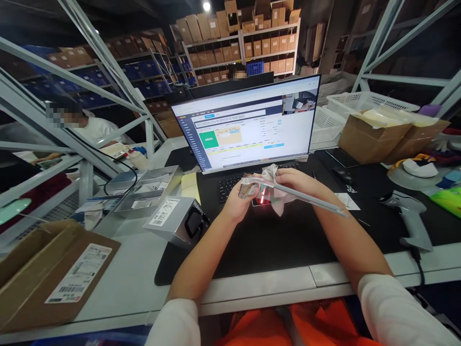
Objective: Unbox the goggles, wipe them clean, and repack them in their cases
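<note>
Above the keyboard, a thin flat slab with a silver edge (306, 194) is held up nearly edge-on. It looks like a phone or tablet, but I cannot tell which. My left hand (237, 202) grips its left end, fingers wrapped round it. A crumpled pale grey cloth (278, 204) lies against the slab and hangs below it. My right hand (297, 180) is closed on this cloth at the slab's far side, its fingertips partly hidden. Red light glows just under the slab, beside the cloth.
A monitor (248, 127) stands behind the keyboard (226, 187). Right are a barcode scanner (410, 218), mouse (342, 176) and open carton (374, 137). Left are a silver-grey box (173, 218), grey tray (147, 192) and brown carton (68, 274). A person (97, 127) sits beyond the frame.
</note>
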`<state>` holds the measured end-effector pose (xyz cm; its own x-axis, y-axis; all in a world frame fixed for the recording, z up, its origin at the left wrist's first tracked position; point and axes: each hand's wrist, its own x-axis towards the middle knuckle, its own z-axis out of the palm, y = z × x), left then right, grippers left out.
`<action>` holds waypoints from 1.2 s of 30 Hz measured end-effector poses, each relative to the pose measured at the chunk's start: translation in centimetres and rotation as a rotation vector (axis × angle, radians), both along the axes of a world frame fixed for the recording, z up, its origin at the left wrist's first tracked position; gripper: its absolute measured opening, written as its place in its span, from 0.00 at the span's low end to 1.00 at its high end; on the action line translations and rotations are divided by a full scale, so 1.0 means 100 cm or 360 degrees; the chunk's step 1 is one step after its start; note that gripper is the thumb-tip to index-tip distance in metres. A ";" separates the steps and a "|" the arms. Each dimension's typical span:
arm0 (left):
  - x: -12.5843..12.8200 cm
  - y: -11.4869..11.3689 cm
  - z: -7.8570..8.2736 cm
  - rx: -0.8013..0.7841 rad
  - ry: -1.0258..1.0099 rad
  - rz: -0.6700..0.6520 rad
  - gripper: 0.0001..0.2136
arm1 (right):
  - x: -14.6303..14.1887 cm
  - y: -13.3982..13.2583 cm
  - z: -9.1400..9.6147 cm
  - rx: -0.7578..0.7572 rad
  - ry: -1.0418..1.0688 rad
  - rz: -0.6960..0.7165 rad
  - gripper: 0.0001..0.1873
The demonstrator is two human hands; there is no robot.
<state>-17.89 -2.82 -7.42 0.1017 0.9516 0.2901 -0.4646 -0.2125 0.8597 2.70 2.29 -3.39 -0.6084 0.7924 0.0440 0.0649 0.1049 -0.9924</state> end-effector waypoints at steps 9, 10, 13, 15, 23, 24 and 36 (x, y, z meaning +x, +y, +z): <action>0.000 -0.002 0.001 0.0204 0.0130 0.0030 0.19 | 0.004 -0.008 0.006 0.0161 -0.0217 0.0302 0.24; 0.001 -0.002 0.000 0.0212 0.0164 -0.0017 0.19 | 0.003 -0.009 0.005 0.0176 -0.0269 0.0387 0.25; 0.006 -0.004 -0.004 0.0110 0.0225 -0.0174 0.20 | -0.003 -0.010 0.003 0.0219 -0.0307 0.0483 0.28; 0.009 -0.005 -0.005 0.0046 0.0233 -0.0197 0.21 | -0.006 -0.013 0.004 0.0266 -0.0291 0.0407 0.29; -0.002 -0.005 0.005 0.0265 0.0141 0.0045 0.18 | 0.005 -0.019 0.023 0.0055 -0.0443 0.0577 0.27; -0.001 -0.005 0.005 0.0224 0.0106 0.0043 0.18 | 0.006 -0.019 0.023 0.0020 -0.0459 0.0575 0.27; 0.010 -0.003 -0.003 -0.0092 -0.0032 -0.0089 0.19 | -0.004 -0.013 0.005 -0.0222 -0.0066 0.0378 0.17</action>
